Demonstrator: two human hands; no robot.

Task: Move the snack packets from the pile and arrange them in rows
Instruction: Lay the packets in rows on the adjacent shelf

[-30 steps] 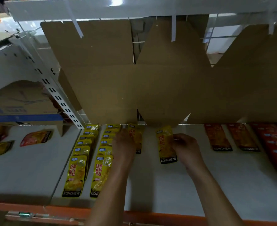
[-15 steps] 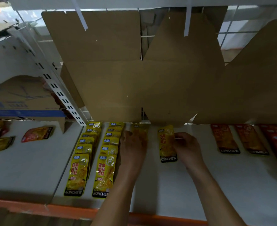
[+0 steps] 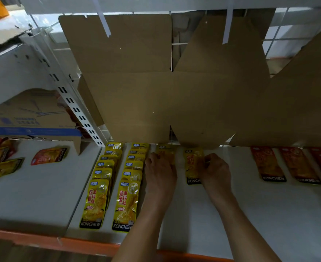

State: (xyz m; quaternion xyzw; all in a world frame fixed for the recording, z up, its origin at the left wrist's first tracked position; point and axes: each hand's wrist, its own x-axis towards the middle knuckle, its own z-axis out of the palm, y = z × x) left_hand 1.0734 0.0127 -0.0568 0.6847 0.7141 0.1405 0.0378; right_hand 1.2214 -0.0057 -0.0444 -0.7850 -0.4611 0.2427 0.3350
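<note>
Forearms reach in from the near orange edge of the white shelf (image 3: 269, 214) toward its back. To their left, two neat overlapping rows of yellow foil snack packets (image 3: 126, 203) with black KONCHEW bands run from the shelf front back to the rear. The left hand (image 3: 160, 174) lies palm down on a partly hidden yellow packet (image 3: 165, 151) starting a third row, its fingers flat and together, pressing rather than gripping as far as the view shows. The right hand (image 3: 215, 172) has its fingers curled, pinching the right edge of a single yellow packet (image 3: 192, 165) lying flat just beside the third row. Farther right lie flat red-orange packets (image 3: 268, 163). Far left, a loose pile of mixed packets (image 3: 1, 157) sits on the shelf. Brown cardboard sheets (image 3: 137, 82) hang behind.
</note>
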